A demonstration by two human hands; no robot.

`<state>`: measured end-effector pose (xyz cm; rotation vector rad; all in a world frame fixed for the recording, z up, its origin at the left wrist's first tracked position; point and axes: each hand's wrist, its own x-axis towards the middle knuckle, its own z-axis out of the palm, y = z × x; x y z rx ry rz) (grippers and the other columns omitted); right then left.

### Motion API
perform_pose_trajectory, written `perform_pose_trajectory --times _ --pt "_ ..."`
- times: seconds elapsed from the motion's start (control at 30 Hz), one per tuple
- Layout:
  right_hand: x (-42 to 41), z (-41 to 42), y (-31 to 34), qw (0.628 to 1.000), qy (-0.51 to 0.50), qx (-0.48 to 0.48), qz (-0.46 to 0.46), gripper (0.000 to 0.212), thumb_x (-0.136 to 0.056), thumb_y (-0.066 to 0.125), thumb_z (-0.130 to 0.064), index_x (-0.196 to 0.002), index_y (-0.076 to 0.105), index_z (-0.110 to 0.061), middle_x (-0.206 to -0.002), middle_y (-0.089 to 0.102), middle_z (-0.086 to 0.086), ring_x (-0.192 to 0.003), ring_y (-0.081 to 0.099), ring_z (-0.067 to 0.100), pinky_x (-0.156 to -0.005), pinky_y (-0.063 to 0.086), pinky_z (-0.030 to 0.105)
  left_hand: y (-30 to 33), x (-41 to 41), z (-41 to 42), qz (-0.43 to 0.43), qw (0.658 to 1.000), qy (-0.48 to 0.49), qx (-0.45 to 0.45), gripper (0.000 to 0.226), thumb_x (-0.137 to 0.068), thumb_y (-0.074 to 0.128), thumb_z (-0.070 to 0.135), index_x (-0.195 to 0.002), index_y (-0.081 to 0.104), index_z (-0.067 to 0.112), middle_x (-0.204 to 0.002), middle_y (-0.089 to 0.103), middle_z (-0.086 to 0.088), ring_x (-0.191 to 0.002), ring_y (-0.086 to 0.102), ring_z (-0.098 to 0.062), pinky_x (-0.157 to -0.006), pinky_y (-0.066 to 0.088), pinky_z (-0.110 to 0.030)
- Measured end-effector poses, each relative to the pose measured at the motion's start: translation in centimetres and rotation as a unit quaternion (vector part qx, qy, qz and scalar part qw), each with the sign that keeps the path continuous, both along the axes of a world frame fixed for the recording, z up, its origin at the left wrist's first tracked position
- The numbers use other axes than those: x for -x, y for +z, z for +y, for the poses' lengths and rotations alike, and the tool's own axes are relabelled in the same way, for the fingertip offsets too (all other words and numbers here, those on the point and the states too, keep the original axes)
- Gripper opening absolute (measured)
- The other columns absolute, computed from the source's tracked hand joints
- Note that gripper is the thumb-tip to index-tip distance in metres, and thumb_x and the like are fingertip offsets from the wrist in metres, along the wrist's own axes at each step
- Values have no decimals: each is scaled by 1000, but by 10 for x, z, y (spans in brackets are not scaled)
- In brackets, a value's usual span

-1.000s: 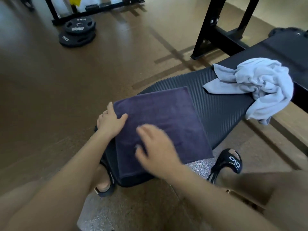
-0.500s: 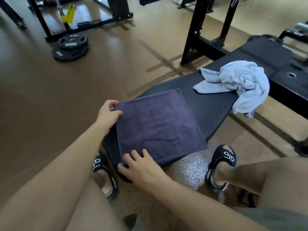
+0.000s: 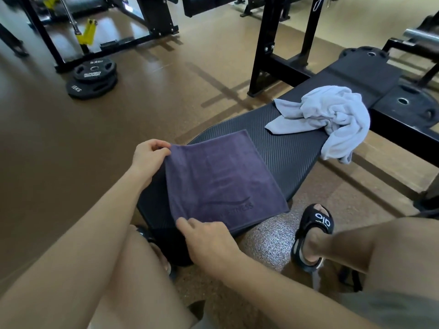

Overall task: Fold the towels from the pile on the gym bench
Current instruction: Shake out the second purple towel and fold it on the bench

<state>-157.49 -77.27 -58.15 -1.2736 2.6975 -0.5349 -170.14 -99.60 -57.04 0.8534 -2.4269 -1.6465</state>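
Spanning the frame's middle, the bench (image 3: 292, 148) carries the purple towel (image 3: 221, 184) at centre and a crumpled pale towel (image 3: 332, 115) upper right. The left hand (image 3: 147, 157) pinches one corner, the right hand (image 3: 209, 241) another; lift both evenly to meet the opposite edge squarely.

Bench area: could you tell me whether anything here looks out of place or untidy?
The grey towel lies crumpled on the bench, one end hanging over its far edge. The purple towel is flat and folded, pinched at two corners by the left hand and right hand. Nothing looks damaged.
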Motion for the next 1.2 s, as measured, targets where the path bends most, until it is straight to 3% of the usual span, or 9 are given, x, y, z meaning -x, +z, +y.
perform_pose_trajectory --times 0.07,0.13,0.27,0.4,0.53,0.8,0.9,1.03,1.2 --pt "-2 13 6 990 -111 66 -62 23 -101 51 -20 -102 30 -27 -83 60 -3 -68 65 23 -53 29 30 12 11 10 15 999 -38 20 19 -90 65 6 -105 74 15 -107 70 -4 -105 67 -21 -94 58 -40" --pt "-2 31 8 959 -204 147 -129 16 -105 46 -27 -100 31 -30 -77 57 -8 -70 63 19 -54 33 31 25 25 26 28 996 -67 44 20 -91 65 4 -108 73 11 -104 70 -4 -101 67 -20 -88 59 -34" --pt "14 68 3 847 -357 308 -245 13 -102 56 -26 -103 46 -34 -78 67 -9 -67 61 6 -61 52 29 35 63 61 18 982 -132 135 15 -86 70 10 -97 76 19 -99 73 1 -98 69 -18 -89 59 -34" --pt "42 103 -13 770 -433 356 -304 12 -100 60 -24 -90 57 -30 -74 67 -5 -70 65 14 -65 60 43 32 96 101 -13 961 -185 206 16 -82 74 17 -98 78 16 -100 74 1 -100 68 -18 -95 55 -36" --pt "60 129 -20 714 -454 385 -369 13 -102 56 -16 -91 60 -22 -80 69 5 -73 71 20 -59 55 29 28 120 137 -32 940 -220 258 11 -81 73 16 -88 80 11 -86 77 -2 -86 71 -15 -90 56 -31" --pt "74 147 -32 668 -491 372 -418 11 -103 53 -15 -96 62 -16 -76 71 6 -66 74 28 -45 48 31 8 158 172 -82 916 -266 290 12 -84 70 13 -78 78 6 -72 76 -7 -69 73 -12 -84 60 -31" --pt "74 152 -39 692 -499 344 -392 16 -103 55 -19 -89 62 -18 -70 69 3 -61 71 23 -47 47 33 -1 165 178 -90 905 -275 312 11 -83 70 12 -77 74 5 -70 76 -8 -62 72 -11 -80 62 -32" --pt "76 157 -52 744 -505 290 -328 19 -100 59 -29 -81 63 -28 -73 67 -4 -68 66 16 -66 55 42 -9 171 181 -92 912 -275 291 13 -81 72 12 -81 59 13 -79 74 -6 -55 73 -18 -73 63 -36" --pt "76 157 -54 773 -509 251 -284 14 -100 58 -29 -86 61 -29 -95 53 -7 -85 55 9 -74 43 31 -17 170 179 -76 892 -297 333 14 -82 70 23 -89 63 14 -82 70 -1 -67 70 -21 -75 61 -40"
